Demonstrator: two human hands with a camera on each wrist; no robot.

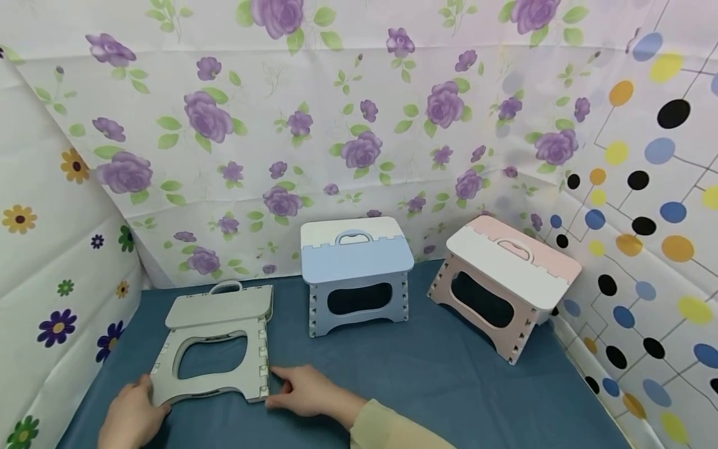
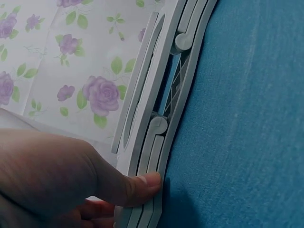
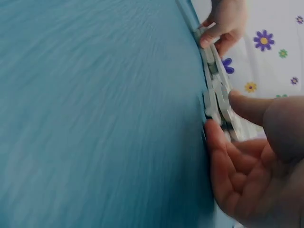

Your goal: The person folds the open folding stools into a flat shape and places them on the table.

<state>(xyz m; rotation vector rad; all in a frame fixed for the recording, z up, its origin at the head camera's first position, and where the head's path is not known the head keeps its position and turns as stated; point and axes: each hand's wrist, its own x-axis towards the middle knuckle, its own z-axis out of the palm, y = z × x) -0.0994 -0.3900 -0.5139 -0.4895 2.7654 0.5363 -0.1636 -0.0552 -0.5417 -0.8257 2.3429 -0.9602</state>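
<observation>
A grey-white folding step stool (image 1: 221, 310) lies folded flat on the blue cloth at the left, its carry handle pointing away from me. My left hand (image 1: 131, 413) grips its near left corner. In the left wrist view that thumb (image 2: 150, 181) presses against the stacked folded panels. At the near right corner, my right hand (image 1: 308, 391) pinches the hinged edge between thumb and fingers. The right wrist view shows both hands on the stool's near edge (image 3: 219, 95), where parts of the fingertips are hidden.
A blue and white step stool (image 1: 359, 259) stands unfolded at the back middle. Right of it, a pink and white one (image 1: 507, 265) stands unfolded at an angle. Flowered cloth (image 1: 336, 125) hangs behind, and dotted cloth (image 1: 662, 249) on the right. Blue cloth (image 1: 415, 374) covers the table.
</observation>
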